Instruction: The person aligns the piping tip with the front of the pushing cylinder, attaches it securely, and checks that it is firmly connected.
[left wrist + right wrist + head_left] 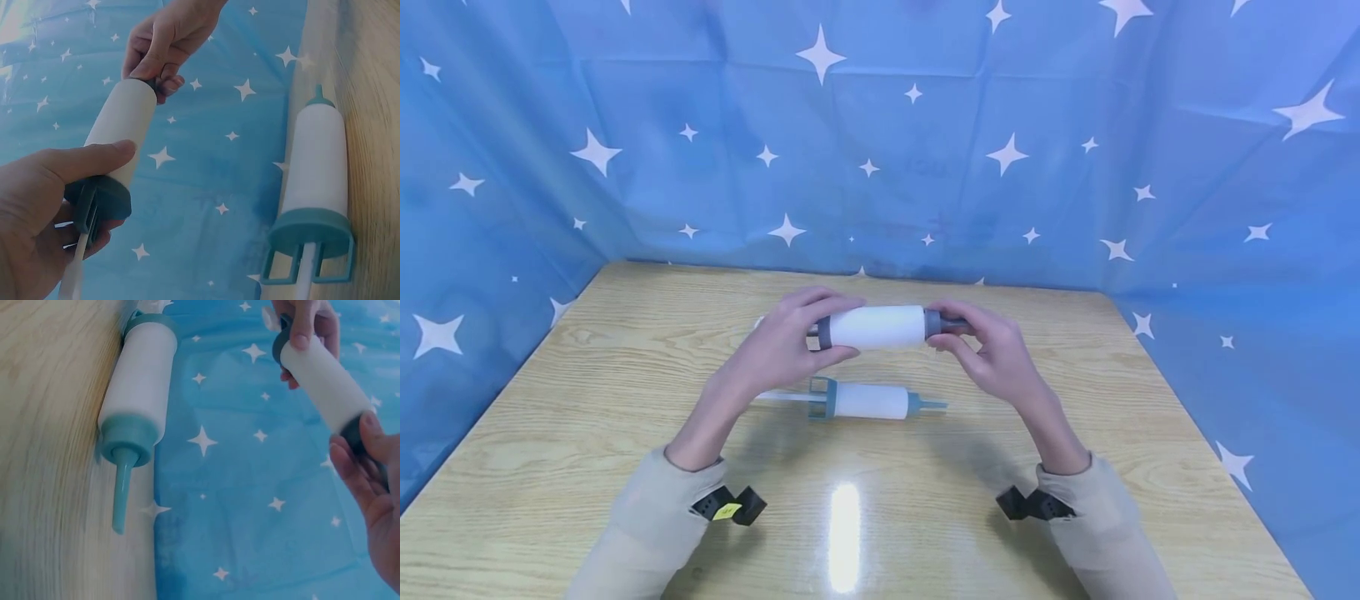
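Observation:
Both hands hold up a large plunger syringe [878, 327] with a white barrel and dark grey ends, roughly level above the table. My left hand [778, 337] grips the barrel at its plunger end; in the left wrist view the thumb lies along the white barrel [125, 119] and the fingers wrap below the dark collar [112, 199]. At the other end, my right hand [992, 346] pinches the dark nozzle cap [353, 432] between thumb and fingers, which partly hide the nozzle. Closer to me, a similar syringe with teal ends [871, 401] lies on the table, nozzle pointing right.
The wooden table [587, 467] has a bright light reflection near its front. A blue curtain with white stars [880, 150] hangs behind the table and along its sides. Each forearm wears a black wrist camera, such as the left one [748, 505].

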`<move>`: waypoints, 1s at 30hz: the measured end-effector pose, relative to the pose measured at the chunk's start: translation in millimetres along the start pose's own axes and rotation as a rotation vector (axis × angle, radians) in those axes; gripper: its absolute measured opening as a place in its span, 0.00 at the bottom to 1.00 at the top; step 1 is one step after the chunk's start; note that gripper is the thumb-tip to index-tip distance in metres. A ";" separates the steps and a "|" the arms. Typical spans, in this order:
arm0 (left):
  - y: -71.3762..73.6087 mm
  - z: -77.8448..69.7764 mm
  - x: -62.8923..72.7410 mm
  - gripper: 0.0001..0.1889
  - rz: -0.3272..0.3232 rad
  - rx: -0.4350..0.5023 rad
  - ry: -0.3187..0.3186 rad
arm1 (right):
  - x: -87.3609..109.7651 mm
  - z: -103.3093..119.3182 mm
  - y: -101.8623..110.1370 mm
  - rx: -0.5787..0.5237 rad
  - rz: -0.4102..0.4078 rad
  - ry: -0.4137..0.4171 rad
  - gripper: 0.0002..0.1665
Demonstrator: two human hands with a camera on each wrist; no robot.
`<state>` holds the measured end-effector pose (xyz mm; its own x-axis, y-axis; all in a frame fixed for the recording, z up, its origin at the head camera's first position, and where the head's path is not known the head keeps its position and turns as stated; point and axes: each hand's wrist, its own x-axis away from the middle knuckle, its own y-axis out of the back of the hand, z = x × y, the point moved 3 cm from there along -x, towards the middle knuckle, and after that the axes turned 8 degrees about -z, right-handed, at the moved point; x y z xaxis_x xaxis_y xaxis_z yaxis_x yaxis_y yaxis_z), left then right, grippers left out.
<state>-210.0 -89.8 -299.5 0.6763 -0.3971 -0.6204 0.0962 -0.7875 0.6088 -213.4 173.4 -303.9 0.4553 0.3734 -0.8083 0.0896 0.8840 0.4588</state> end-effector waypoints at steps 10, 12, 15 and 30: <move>-3.6 18.9 -1.6 0.29 -0.010 -0.025 0.059 | 5.0 -20.7 -2.1 0.038 -0.009 -0.092 0.26; -6.0 22.5 -2.3 0.28 -0.007 -0.028 0.066 | 5.3 -25.0 -3.9 0.078 0.008 -0.120 0.24; -10.5 29.3 -2.9 0.27 0.005 -0.038 0.099 | 4.2 -31.0 -6.9 0.152 0.057 -0.176 0.22; -35.6 66.7 -7.3 0.25 0.125 -0.091 0.272 | 6.3 -66.7 -27.6 0.256 0.366 -0.382 0.21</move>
<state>-267.0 -90.3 -349.7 0.8564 -0.3377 -0.3905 0.0569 -0.6900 0.7216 -272.1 170.1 -346.2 0.7796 0.4715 -0.4121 0.0559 0.6030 0.7958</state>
